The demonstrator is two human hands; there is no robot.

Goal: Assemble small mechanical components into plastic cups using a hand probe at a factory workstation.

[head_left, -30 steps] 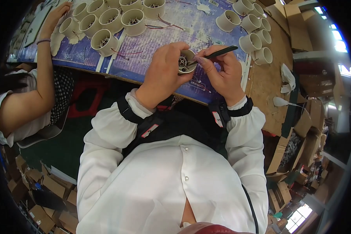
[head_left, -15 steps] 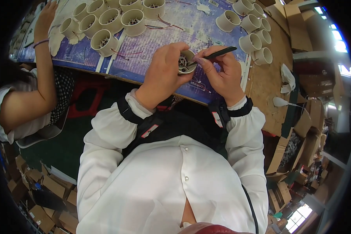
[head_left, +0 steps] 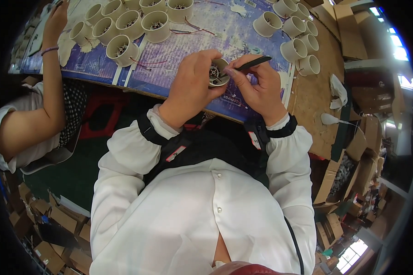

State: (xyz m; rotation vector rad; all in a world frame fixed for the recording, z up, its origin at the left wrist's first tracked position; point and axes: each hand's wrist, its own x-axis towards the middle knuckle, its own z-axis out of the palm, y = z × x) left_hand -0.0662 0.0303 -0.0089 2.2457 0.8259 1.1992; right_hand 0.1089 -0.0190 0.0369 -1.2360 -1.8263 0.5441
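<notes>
My left hand (head_left: 189, 87) is wrapped round a white cup-shaped housing (head_left: 222, 64), tilted so that its mouth faces up. Inside it a small round motor-like part (head_left: 214, 72) with dark and metal pieces shows. Between thumb and fingers, my right hand (head_left: 261, 91) pinches black tweezers (head_left: 258, 62). Their tips reach into the housing beside the round part; what the tips touch is too small to make out. The fingers of my left hand hide the housing's left side.
Several similar white housings (head_left: 156, 28) with thin red and black wires stand at the back left, more (head_left: 293, 49) at the back right. At the left is another person's arm (head_left: 54, 91). A white squeeze bottle (head_left: 328, 119) and a crumpled white cloth (head_left: 338, 91) lie at the right edge.
The tweezers' rear end has swung slightly left and down, with my right hand shifting a little the same way. My left hand and the housing stay nearly still.
</notes>
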